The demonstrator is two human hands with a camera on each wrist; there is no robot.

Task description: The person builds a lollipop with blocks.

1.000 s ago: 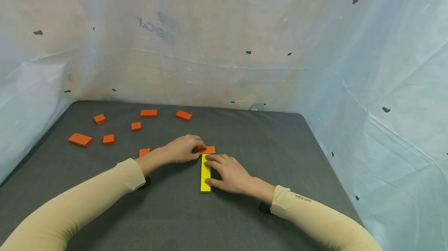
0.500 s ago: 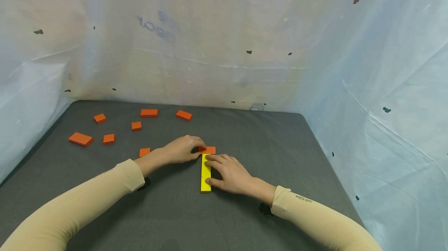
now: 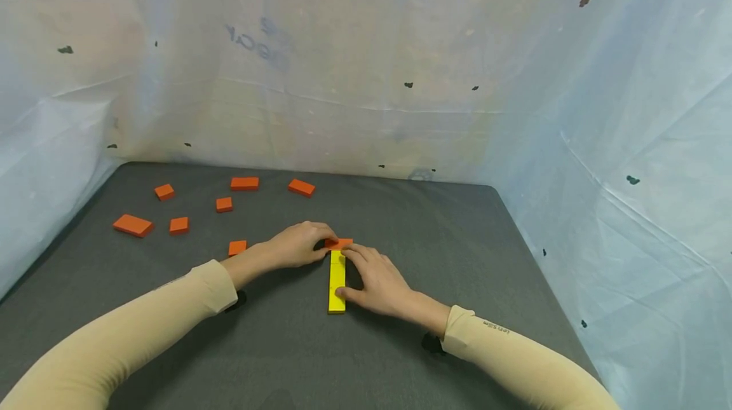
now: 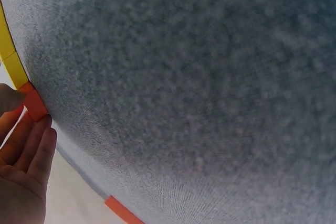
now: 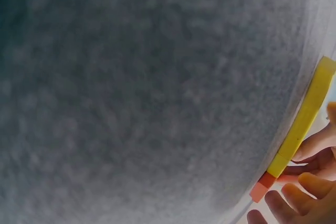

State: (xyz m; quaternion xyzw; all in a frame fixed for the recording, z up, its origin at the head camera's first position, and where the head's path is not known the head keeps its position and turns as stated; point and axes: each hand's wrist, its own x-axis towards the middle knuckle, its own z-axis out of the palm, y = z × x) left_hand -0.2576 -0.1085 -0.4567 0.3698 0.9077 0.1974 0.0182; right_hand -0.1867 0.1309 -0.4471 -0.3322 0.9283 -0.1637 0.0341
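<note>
Pale, translucent plastic sheeting walls in the dark grey, fabric-like surface [image 3: 446,245], whose far corners are rounded. The back sheet [image 3: 343,35] rises behind the far edge, crossed by a horizontal crease and bearing faint blue writing [image 3: 250,43] above that edge's left half. A bluish, wrinkled right sheet [image 3: 652,117] stands along the right edge, a whitish left sheet [image 3: 63,117] along the left. Small dark blotches [image 3: 408,85] dot the plastic; the light is soft.
</note>
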